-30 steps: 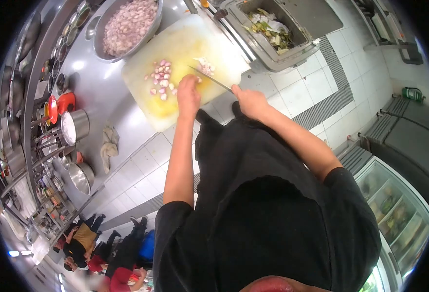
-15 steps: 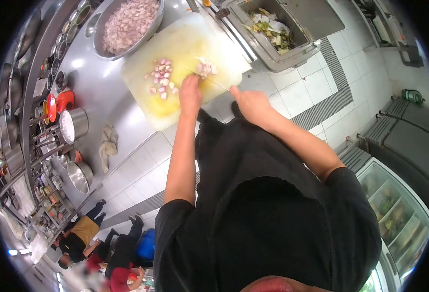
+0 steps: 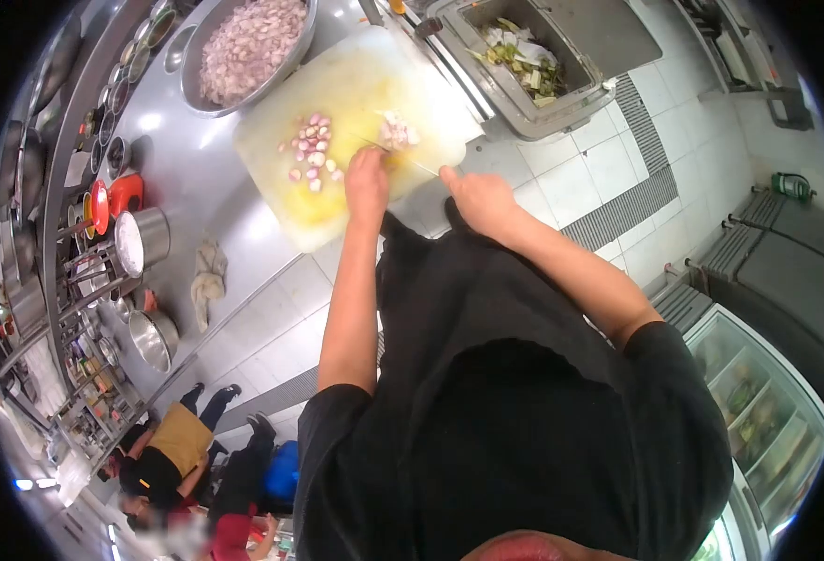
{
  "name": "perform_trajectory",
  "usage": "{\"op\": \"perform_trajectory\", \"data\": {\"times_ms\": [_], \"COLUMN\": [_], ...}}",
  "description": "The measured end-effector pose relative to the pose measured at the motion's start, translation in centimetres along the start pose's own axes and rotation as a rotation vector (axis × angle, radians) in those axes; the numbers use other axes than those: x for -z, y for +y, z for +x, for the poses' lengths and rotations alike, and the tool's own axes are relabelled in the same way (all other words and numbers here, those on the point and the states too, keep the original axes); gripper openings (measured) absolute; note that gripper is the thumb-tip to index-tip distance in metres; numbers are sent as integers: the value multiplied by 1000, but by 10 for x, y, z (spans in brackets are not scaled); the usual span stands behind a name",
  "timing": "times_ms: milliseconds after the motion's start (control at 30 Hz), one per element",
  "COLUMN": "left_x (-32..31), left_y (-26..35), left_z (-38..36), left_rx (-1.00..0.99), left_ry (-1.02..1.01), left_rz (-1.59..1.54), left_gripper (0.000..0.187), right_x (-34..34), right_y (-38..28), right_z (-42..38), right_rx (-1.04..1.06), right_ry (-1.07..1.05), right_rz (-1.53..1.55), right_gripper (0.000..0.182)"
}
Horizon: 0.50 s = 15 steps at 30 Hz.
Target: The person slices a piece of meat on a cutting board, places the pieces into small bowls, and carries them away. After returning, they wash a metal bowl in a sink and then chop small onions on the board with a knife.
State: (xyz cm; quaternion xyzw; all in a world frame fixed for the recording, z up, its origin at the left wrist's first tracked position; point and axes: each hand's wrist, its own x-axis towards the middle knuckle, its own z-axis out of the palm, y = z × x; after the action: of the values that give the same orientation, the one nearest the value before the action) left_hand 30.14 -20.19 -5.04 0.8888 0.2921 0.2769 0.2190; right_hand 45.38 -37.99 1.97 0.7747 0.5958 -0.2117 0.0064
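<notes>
My right hand (image 3: pixel 477 198) is closed round the handle of a knife (image 3: pixel 423 167), whose thin blade points across the cutting board (image 3: pixel 281 122) toward my left hand. My left hand (image 3: pixel 368 178) is closed, fingertips bunched down on the board beside the blade, on what looks like a shallot, mostly hidden by the fingers. To the left of that hand lies a group of whole peeled shallots (image 3: pixel 314 145), pink and white. Just beyond the blade is a small heap of cut shallot pieces (image 3: pixel 396 131).
A large metal bowl (image 3: pixel 186 82) full of shallot pieces stands behind the board. A grey bin (image 3: pixel 515 117) with food scraps is at the right. On the steel counter (image 3: pixel 164 131) lie a cloth (image 3: pixel 208 280) and pots. Other people (image 3: pixel 178 439) stand farther off.
The knife blade has shifted slightly beside my left fingers, and both hands stay almost in place. In the background, a person in a tan apron has moved.
</notes>
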Motion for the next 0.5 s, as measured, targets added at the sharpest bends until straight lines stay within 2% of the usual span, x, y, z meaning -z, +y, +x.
{"op": "perform_trajectory", "data": {"times_ms": [67,100,167,267,367,500], "left_x": [-1,-2,2,-2,0,0], "left_y": [4,4,2,2,-2,2], "left_z": [1,7,1,0,0,1], "left_rx": [-12,-15,-20,10,-30,0], "left_ry": [79,89,55,94,72,51], "left_rz": [-28,-27,-48,-57,-39,-66], "left_gripper": [8,8,8,8,8,7], "right_x": [-20,-9,12,-16,17,-8], "right_y": [9,8,-6,8,-7,7], "right_z": [7,8,-5,6,-2,3], "right_rx": [7,12,2,-2,-15,-31], "right_ry": [71,79,-27,4,-71,-13], "right_rz": [55,49,18,73,24,85], "right_gripper": [38,38,37,38,37,37]}}
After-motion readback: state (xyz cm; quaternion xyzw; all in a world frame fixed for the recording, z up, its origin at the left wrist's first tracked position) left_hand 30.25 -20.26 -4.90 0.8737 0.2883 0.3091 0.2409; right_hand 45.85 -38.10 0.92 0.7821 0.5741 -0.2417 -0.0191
